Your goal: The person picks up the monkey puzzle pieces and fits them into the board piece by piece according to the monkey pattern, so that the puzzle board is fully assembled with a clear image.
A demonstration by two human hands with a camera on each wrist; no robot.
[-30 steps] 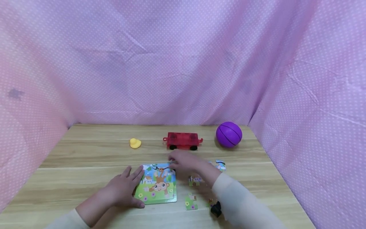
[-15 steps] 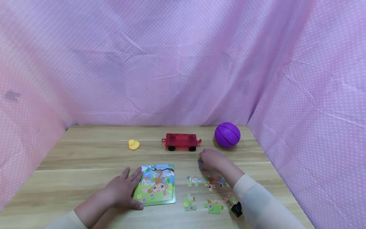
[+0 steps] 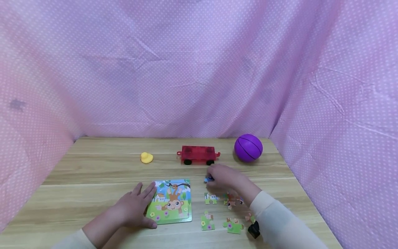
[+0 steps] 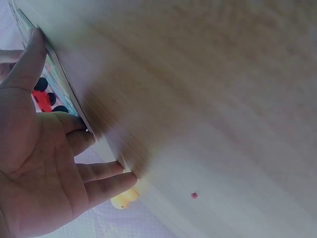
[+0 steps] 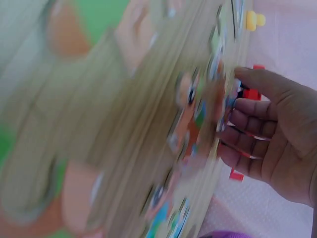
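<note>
My left hand [image 3: 132, 207] lies with straight, spread fingers along the left edge of a finished-looking monkey picture puzzle [image 3: 172, 216]. In the left wrist view its thumb and fingers touch the board's rim [image 4: 69, 89]. Behind and right of the board, my right hand [image 3: 224, 178] pinches a blue puzzle piece [image 3: 208, 179], mostly hidden under the fingers. The right wrist view shows thumb and curled fingers [image 5: 250, 121] down at the tabletop. Nearer me lie a house piece [image 3: 210, 198], a monkey-face piece [image 3: 230, 203] and green flower pieces [image 3: 234, 226].
A red toy wagon [image 3: 198, 153] stands behind my right hand, with a purple ball [image 3: 248, 148] to its right. Farther left sits a yellow rubber duck [image 3: 146, 157]. Pink dotted cloth [image 3: 174, 86] encloses the back and sides of the wooden table [image 3: 93, 166].
From the board's upper right corner my right hand went right, then came partway back left with the blue piece. My left hand has stayed on the board.
</note>
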